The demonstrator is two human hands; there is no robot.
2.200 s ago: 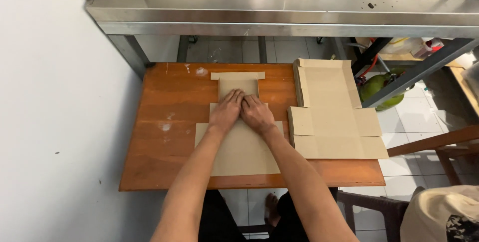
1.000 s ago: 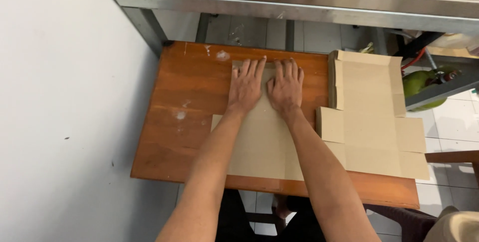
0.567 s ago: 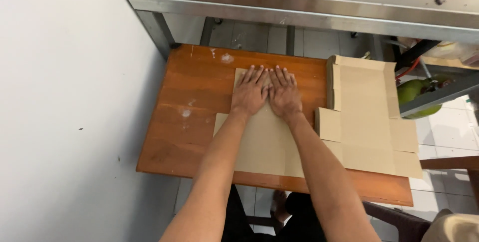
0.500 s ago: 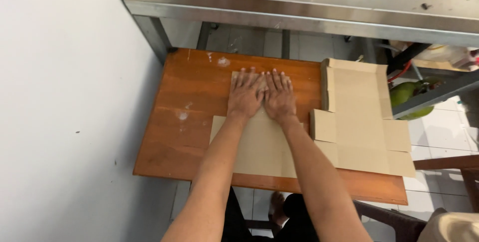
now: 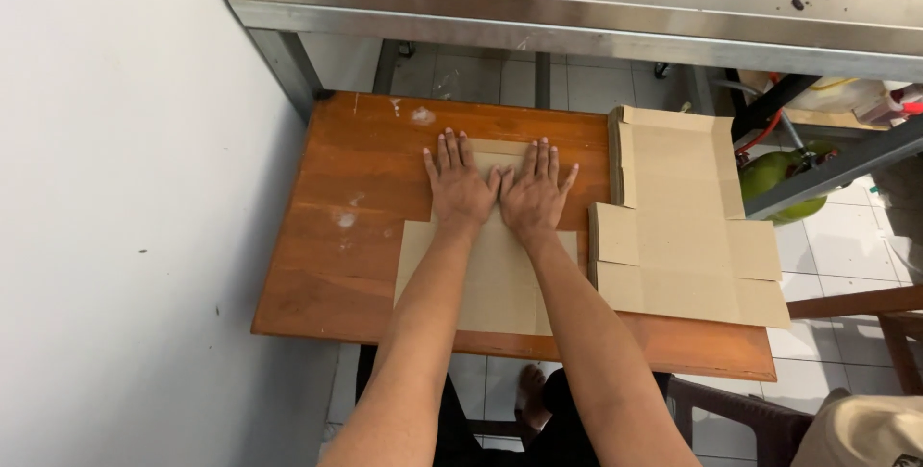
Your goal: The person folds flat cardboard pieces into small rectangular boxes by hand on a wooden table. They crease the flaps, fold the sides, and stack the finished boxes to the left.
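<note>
A flat brown cardboard box blank (image 5: 486, 279) lies on the middle of the wooden table (image 5: 336, 236). My left hand (image 5: 459, 188) and my right hand (image 5: 535, 195) lie flat on its far part, side by side, thumbs touching, fingers spread and pointing away from me. Both palms press on the cardboard and neither grips it. My forearms cover part of the blank's near half.
A stack of flat cardboard blanks (image 5: 678, 222) lies at the table's right end, overhanging the edge. A steel counter (image 5: 577, 5) runs across the back, a white wall (image 5: 115, 188) is on the left. A green object (image 5: 769, 174) sits on the tiled floor at right.
My hands slid from the blank's middle to its far end, spread flat, and stayed there. The camera shifted a little.
</note>
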